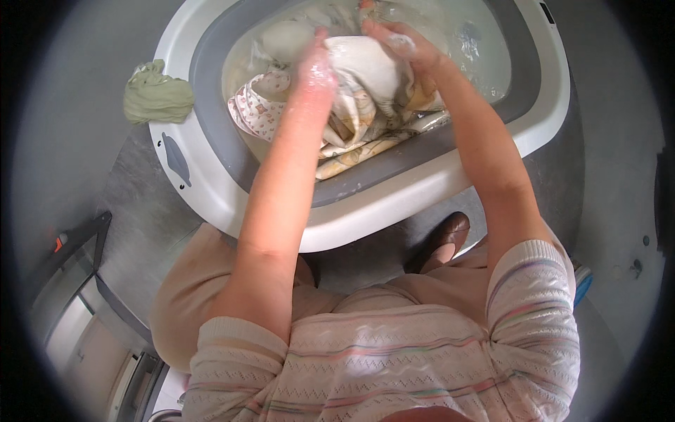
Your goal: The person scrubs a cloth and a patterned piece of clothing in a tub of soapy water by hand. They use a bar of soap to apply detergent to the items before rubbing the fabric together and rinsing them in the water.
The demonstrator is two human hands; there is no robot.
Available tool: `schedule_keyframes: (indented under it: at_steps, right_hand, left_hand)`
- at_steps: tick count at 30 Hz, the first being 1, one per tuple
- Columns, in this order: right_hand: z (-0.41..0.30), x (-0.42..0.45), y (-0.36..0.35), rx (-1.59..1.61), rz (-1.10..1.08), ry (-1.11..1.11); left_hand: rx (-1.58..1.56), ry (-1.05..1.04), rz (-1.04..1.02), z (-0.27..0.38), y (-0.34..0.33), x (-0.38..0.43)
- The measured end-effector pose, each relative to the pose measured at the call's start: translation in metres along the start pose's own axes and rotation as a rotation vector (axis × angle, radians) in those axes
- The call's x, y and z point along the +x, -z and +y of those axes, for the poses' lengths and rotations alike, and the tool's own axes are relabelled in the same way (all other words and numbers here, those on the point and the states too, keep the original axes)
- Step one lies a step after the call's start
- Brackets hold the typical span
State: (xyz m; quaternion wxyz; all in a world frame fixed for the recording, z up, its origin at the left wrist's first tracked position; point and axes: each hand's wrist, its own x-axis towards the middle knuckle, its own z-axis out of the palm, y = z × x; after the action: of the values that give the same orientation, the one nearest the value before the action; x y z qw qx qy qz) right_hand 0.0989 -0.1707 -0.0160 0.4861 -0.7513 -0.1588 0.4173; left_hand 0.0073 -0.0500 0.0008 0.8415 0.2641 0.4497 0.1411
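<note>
A white and grey plastic tub (379, 227) holds cloudy water and several wet cloths. Between my hands is a wet white cloth (364, 58) with yellow-brown patterned parts. Wet and blurred, my left hand (316, 68) lies against the cloth's left side; whether its fingers grip is unclear. My right hand (406, 45), with foam on it, is at the cloth's upper right edge, its fingers partly hidden. A small-print white cloth (258, 108) lies left of my left wrist. Yellow-patterned fabric (356, 158) rests along the tub's near inner wall.
A bunched green cloth (158, 95) hangs on the tub's left rim. The grey floor (142, 184) and a brown shoe (448, 232) show below the tub. A dark-framed object (95, 253) stands at the lower left, and a blue-edged item (582, 285) is at the right.
</note>
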Motion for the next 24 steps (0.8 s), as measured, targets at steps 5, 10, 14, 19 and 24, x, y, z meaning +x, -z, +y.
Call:
schedule_keyframes:
  at_steps: [5, 10, 14, 19, 24]
  right_hand:
    - [-0.004, -0.003, 0.015, 0.021, -0.259, 0.114]
    - [0.004, 0.005, 0.009, 0.207, -0.072, 0.259]
    - [-0.032, -0.021, -0.065, -0.500, 0.348, 0.612]
    - [-0.024, -0.016, -0.075, -0.650, 0.395, 0.491]
    - [0.016, 0.009, -0.010, -0.038, 0.114, 0.285]
  left_hand:
    - [-0.064, -0.079, 0.034, 0.003, 0.017, 0.035]
    - [-0.110, -0.071, 0.022, -0.004, 0.008, 0.032]
    - [-0.147, -0.055, 0.000, 0.003, 0.024, 0.034]
    - [-0.170, 0.008, -0.158, -0.014, 0.018, 0.007]
    - [0.067, -0.023, -0.240, -0.016, -0.009, -0.003]
